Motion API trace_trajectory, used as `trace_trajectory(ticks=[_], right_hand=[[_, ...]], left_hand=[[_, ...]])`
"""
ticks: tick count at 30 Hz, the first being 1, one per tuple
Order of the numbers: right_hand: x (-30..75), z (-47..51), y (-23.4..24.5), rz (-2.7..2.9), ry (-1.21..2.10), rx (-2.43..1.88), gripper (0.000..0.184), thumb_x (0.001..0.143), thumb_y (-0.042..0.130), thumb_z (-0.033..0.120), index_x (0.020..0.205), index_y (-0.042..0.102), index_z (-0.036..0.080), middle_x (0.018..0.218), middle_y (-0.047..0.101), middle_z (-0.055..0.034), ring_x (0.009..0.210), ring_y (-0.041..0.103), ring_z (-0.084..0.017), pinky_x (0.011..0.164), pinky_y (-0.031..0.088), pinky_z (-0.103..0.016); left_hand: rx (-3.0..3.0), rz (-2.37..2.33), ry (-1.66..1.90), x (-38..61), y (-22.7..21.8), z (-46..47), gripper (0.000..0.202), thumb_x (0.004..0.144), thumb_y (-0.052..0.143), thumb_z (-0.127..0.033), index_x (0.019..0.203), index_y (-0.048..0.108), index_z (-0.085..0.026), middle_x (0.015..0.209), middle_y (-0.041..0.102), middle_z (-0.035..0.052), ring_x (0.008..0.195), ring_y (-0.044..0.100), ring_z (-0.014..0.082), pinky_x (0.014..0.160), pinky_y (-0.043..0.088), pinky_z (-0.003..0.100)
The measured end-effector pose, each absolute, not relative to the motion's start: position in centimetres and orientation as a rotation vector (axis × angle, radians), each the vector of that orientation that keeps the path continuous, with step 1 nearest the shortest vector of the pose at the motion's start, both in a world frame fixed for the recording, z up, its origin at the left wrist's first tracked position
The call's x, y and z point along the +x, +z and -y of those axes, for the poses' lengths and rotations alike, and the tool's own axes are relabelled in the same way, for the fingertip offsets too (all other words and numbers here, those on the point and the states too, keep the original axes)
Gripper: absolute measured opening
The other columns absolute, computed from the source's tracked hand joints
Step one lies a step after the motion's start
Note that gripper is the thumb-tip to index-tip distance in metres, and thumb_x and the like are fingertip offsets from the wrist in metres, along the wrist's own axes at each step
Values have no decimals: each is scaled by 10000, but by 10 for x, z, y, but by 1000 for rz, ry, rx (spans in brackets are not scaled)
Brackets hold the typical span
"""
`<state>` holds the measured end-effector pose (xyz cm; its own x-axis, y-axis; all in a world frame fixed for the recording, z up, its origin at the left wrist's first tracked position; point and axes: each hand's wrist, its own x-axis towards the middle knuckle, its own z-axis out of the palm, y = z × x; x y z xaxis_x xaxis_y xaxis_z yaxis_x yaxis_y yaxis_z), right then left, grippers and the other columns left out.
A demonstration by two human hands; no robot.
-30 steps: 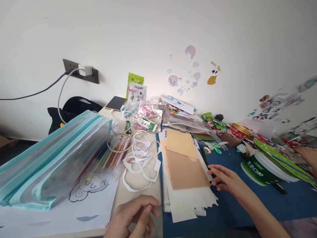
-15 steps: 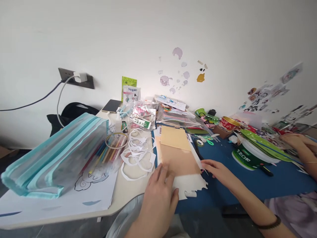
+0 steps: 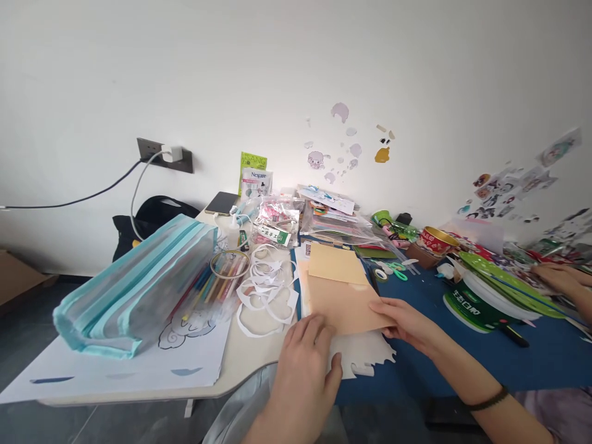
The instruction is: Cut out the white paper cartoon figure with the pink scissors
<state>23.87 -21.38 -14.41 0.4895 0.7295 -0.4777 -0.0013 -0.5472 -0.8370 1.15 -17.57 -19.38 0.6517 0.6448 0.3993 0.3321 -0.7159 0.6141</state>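
My left hand (image 3: 306, 357) lies flat, fingers spread, on the near edge of a stack of paper: a peach sheet (image 3: 345, 303) over a white sheet (image 3: 365, 357) with a jagged cut edge. My right hand (image 3: 404, 322) pinches the right edge of the peach sheet, thumb on top. A smaller tan sheet (image 3: 335, 265) lies on the far part of the stack. The stack rests where the pale table meets a blue mat (image 3: 462, 364).
White paper offcuts (image 3: 266, 290) and a teal mesh pencil bag (image 3: 139, 290) lie to the left on a cloud drawing. Green scissors (image 3: 396, 270), tape, a red tin (image 3: 435, 239) and a green-lidded tub (image 3: 481, 296) sit right. Another person's hand (image 3: 559, 277) rests at far right.
My left hand came up from the table's near edge onto the paper stack. My right hand shifted from beside the stack to gripping the peach sheet's right edge. The view shifted slightly.
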Motion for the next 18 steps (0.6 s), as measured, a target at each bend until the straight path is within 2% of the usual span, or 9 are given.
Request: trace_trajectory(ticks=[5, 8, 12, 16, 18], right_hand=[[239, 247, -143, 465, 1165, -1849, 276, 654, 774, 361, 776, 654, 144, 536, 543, 24, 422, 446, -82, 408, 389, -182], [241, 273, -153, 316, 1125, -1865, 356, 627, 790, 387, 856, 652, 152, 540, 551, 27, 420, 462, -98, 388, 392, -189], [238, 295, -164, 228, 1047, -1978, 391, 700, 745, 412, 965, 650, 141, 486, 546, 24, 370, 465, -122, 360, 392, -205], [230, 293, -159, 255, 1052, -2073, 393, 717, 746, 490, 900, 686, 148, 452, 558, 8, 374, 504, -138, 343, 386, -196], [228, 287, -155, 289, 1109, -2046, 420, 690, 776, 524, 883, 713, 155, 549, 648, -23, 445, 577, -162, 382, 441, -208]], left_hand=[[2308, -718, 946, 5, -190, 171, 281, 854, 477, -109, 1091, 626, -133, 1184, 662, 161, 1099, 619, 320, 941, 522, 529], [2259, -628, 970, 0, -192, 171, 250, 860, 498, -123, 1076, 619, -160, 1157, 672, 132, 1065, 626, 289, 918, 523, 475], [2234, -533, 1001, -7, -202, 172, 253, 841, 523, -98, 1065, 610, -175, 1075, 695, 83, 977, 645, 235, 845, 525, 384], [2253, -498, 1045, -13, -215, 174, 307, 796, 521, -44, 1053, 604, -190, 976, 717, 44, 866, 657, 207, 744, 516, 336], [2258, -499, 1091, -14, -219, 175, 320, 785, 517, -27, 1042, 596, -200, 949, 720, 28, 833, 657, 200, 707, 508, 324]])
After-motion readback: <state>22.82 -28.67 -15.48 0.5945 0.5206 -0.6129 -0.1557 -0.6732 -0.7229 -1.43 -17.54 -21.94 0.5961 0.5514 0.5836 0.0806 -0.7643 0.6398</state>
